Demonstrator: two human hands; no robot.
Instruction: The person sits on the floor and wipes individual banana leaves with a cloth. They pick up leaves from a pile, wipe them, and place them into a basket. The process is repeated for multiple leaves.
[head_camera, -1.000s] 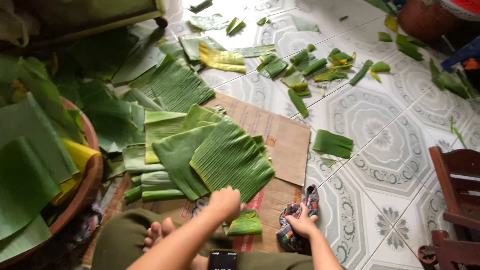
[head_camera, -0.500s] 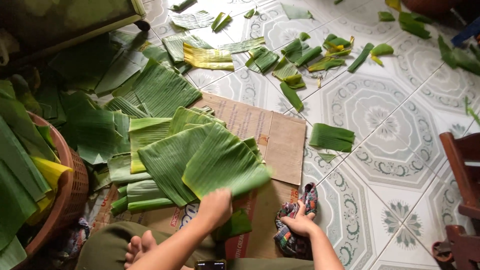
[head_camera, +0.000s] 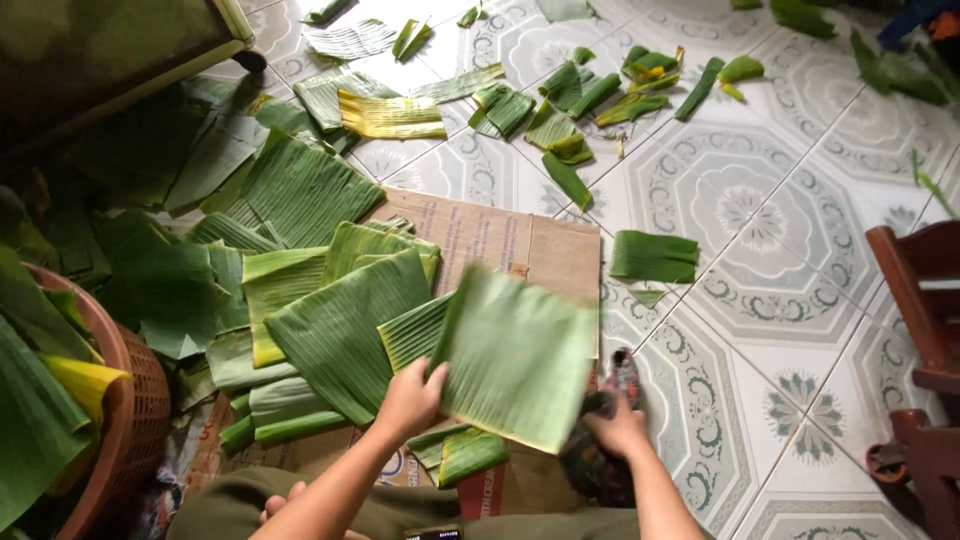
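Left hand closed on the near-left edge of a banana leaf piece, lifted and blurred above the cardboard sheet. Right hand curled over a dark patterned cloth on the floor, just right of the leaf. One brown basket at left. One loose leaf strip lay right of the cardboard.

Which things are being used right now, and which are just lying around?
In use:
left hand holding a leaf
right hand on a cloth
leaf pile
cardboard

Lying about:
leaf scraps
basket
wooden chair
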